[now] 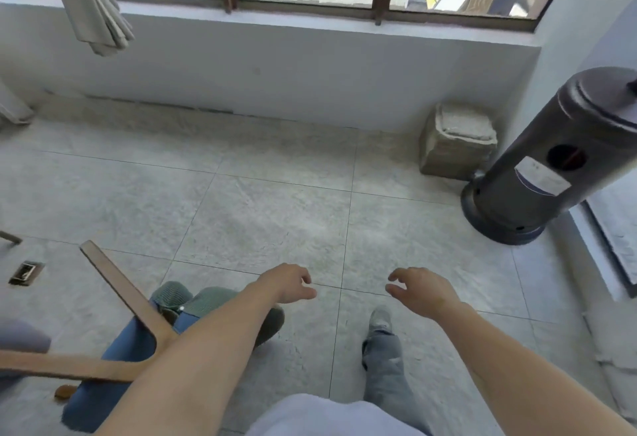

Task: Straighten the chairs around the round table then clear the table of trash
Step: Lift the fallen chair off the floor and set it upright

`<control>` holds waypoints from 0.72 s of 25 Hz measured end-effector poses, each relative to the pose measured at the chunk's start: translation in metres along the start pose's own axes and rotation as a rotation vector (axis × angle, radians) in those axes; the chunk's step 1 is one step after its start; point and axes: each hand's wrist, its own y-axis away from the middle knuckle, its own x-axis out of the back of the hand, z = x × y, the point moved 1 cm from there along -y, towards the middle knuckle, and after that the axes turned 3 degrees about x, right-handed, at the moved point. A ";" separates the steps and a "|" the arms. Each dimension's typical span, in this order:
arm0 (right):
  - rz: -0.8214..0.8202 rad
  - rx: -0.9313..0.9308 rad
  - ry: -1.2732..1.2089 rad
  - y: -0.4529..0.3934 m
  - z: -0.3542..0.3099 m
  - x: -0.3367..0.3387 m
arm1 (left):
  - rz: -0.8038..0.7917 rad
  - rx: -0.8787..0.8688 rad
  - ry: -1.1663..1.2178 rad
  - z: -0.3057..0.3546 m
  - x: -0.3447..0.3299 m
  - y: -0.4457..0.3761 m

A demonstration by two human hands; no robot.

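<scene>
My left hand (293,282) and my right hand (418,289) hang in front of me over the grey tiled floor, fingers loosely curled, holding nothing. At the lower left a wooden chair frame (113,301) shows, one leg angled up and another running along the bottom left, with a grey seat edge (20,335) beside it. Another person's legs in blue trousers and green slippers (172,297) sit by that chair. The round table is out of view.
A dark cylindrical patio heater (537,167) stands at the right. A beige woven pouf (456,141) sits in the corner by the low white wall under the window. A folded umbrella (91,5) hangs upper left. A floor socket (26,273) lies far left.
</scene>
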 end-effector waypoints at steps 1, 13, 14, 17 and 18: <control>-0.009 0.024 0.011 -0.023 0.007 0.009 | 0.010 0.021 0.009 0.001 0.011 -0.015; -0.102 0.401 0.267 -0.278 0.026 0.172 | 0.150 0.306 0.370 0.034 0.152 -0.120; -0.117 0.444 0.284 -0.293 0.015 0.177 | 0.156 0.340 0.395 0.027 0.157 -0.122; -0.141 0.565 0.339 -0.331 -0.024 0.187 | 0.179 0.431 0.480 -0.004 0.160 -0.125; -0.156 0.602 0.364 -0.341 -0.040 0.188 | 0.186 0.461 0.520 -0.016 0.158 -0.124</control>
